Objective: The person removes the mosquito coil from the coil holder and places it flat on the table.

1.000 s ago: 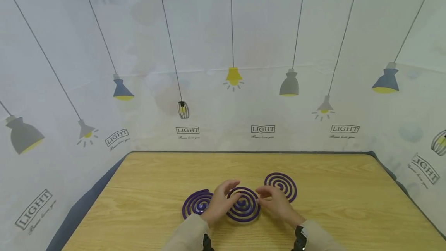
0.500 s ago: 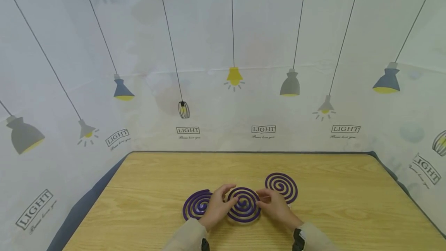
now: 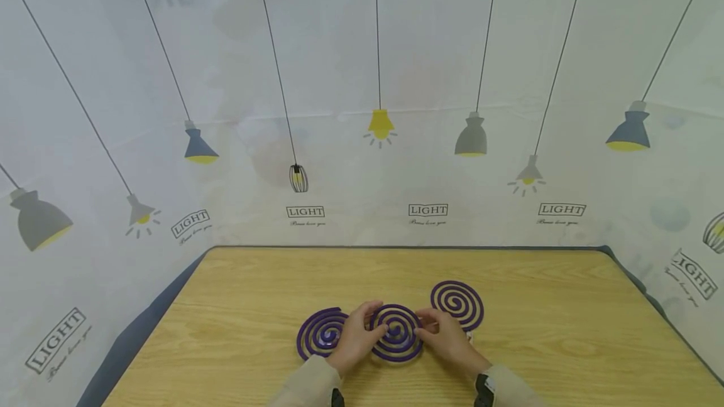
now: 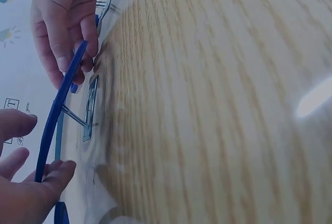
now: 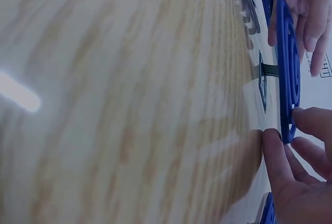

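A purple mosquito coil [image 3: 394,331] lies flat on a small metal stand [image 4: 89,111] in the middle of the head view. My left hand [image 3: 352,341] is at its left edge, with the thumb over the coil and fingers bent under the rim. In the left wrist view that thumb shows a small gap above the coil. On the opposite edge my right hand [image 3: 451,339] pinches the rim between thumb and fingers, as the right wrist view shows. The stand's flat base hangs low, close over the tabletop.
A second purple coil [image 3: 308,336] is left of the left hand, partly covered by it. Another coil [image 3: 457,301] is behind the right hand, also on a stand. The wooden table [image 3: 226,319] is bordered by a wall cloth [image 3: 351,174] printed with lamps.
Both hands have drawn in on the middle coil, and their fingers now bend round its edges. All three coils have stayed nearly where they were.
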Demonstrator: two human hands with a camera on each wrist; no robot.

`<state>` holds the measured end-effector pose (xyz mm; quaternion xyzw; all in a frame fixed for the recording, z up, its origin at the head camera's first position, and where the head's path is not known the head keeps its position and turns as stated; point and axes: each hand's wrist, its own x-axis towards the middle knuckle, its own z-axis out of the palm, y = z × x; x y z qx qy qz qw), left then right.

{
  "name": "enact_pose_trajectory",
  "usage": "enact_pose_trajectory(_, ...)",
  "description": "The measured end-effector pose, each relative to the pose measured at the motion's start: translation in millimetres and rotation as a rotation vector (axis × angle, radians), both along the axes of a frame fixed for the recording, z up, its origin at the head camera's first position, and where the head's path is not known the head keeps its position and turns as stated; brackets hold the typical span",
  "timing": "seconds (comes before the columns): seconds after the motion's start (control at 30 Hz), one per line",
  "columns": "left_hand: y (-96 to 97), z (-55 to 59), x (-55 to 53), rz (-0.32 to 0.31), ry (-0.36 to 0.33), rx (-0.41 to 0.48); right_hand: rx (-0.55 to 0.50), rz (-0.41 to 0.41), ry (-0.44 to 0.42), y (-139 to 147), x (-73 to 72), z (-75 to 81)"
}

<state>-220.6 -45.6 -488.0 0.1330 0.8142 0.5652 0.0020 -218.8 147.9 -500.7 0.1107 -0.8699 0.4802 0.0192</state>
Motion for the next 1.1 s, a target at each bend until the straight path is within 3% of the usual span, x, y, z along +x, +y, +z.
enact_pose_trajectory(0.33, 1.5, -2.6, 0.1, -0.009, -0.08, 0.031, -0.034, 0.041, -0.011, 2, -0.2, -1.6)
enact_pose_trajectory(0.83, 9.6, -3.3, 1.7, 0.019, -0.067, -0.002, 0.017, 0.024, 0.035, 7, 2.8, -0.7)
enact_pose_trajectory(1.1, 13.6, -7.8, 1.4, 0.023, -0.09, 0.038, -0.005, -0.013, -0.01, 9, 3.1, -1.6)
